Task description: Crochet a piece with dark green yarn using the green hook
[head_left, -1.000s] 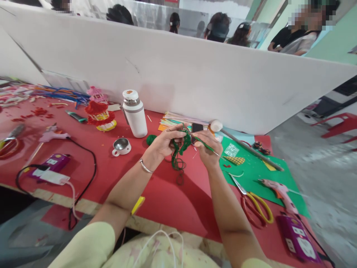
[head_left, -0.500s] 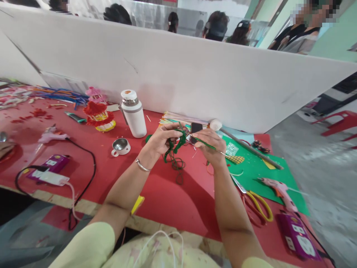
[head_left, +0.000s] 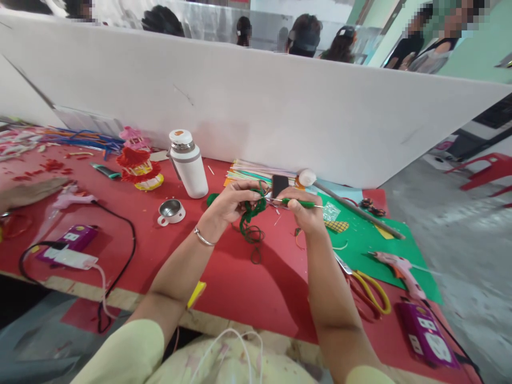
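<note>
My left hand (head_left: 231, 205) pinches a piece of green crochet work (head_left: 253, 209) above the red table (head_left: 240, 277), with loose green yarn (head_left: 253, 234) trailing down onto the surface. My right hand (head_left: 304, 212) grips a crochet hook with a green handle (head_left: 299, 203); its metal tip points left into the crochet work. A small ball of green yarn (head_left: 211, 199) lies just behind my left hand. Both hands are held close together, a little above the table.
A white flask (head_left: 186, 163) and a metal cup (head_left: 171, 212) stand left of my hands. Yellow-handled scissors (head_left: 368, 293), a pink glue gun (head_left: 398, 269) and green paper (head_left: 372, 245) lie right. A second glue gun (head_left: 68, 200), purple power strip (head_left: 72, 239) and another person's arm (head_left: 24, 194) are left.
My right hand has turned the hook from slanting to nearly level, pointing left into the work. A person's arm has come in at the far left edge.
</note>
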The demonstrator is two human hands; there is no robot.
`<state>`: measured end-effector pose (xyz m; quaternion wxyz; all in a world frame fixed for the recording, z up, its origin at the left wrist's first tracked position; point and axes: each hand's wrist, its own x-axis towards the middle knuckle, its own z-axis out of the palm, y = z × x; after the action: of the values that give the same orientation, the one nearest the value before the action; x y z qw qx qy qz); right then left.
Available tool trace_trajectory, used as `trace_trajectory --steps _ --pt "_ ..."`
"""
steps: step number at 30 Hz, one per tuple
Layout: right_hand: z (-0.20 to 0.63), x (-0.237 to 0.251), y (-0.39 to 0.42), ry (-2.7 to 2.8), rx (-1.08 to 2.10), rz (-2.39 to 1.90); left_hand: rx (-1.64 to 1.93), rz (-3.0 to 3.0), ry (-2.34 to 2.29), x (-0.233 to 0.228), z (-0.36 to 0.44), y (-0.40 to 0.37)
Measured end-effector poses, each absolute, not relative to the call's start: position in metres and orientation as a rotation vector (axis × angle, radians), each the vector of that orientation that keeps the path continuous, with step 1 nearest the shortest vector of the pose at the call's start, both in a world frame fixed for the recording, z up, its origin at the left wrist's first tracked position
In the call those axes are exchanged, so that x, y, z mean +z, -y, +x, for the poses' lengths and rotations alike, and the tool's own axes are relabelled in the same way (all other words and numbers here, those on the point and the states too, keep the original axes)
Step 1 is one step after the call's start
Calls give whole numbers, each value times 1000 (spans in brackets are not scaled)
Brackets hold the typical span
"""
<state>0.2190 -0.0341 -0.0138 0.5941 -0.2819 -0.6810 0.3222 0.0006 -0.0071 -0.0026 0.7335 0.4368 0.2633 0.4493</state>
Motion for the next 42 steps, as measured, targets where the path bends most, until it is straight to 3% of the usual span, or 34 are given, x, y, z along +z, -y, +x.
trace_trajectory --steps 11,19,42 --pt "198 -28 32 1309 834 -744 1028 932 -582 0 8 10" --pt "184 -25 31 1054 1070 -731 1132 933 -606 -5 12 9" --pt "195 -21 29 944 959 -898 1155 958 -655 -4 11 10"
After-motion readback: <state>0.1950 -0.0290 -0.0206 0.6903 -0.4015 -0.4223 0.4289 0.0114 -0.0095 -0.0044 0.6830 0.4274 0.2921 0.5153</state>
